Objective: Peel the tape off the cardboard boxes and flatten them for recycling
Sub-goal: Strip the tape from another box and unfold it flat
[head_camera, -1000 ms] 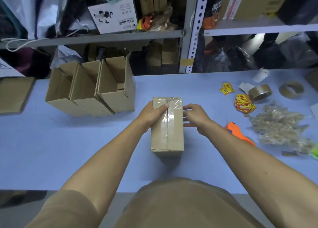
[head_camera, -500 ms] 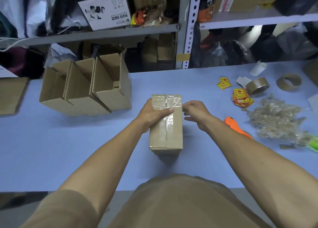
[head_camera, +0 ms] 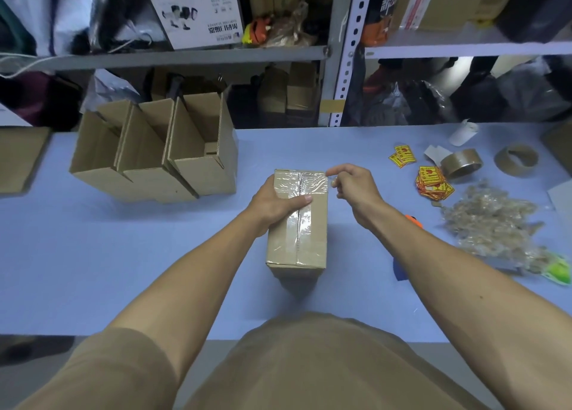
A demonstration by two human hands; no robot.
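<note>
Your left hand [head_camera: 275,202] grips the taped box [head_camera: 297,224] mid-table [head_camera: 93,255], thumb across its clear tape [head_camera: 301,220]; your right hand [head_camera: 356,189] hovers at the far right corner, fingers curled. I can't tell whether it pinches any tape.

right hand [head_camera: 356,189] lifted off the box's [head_camera: 297,224] side, fingertips now at its far right corner
</note>
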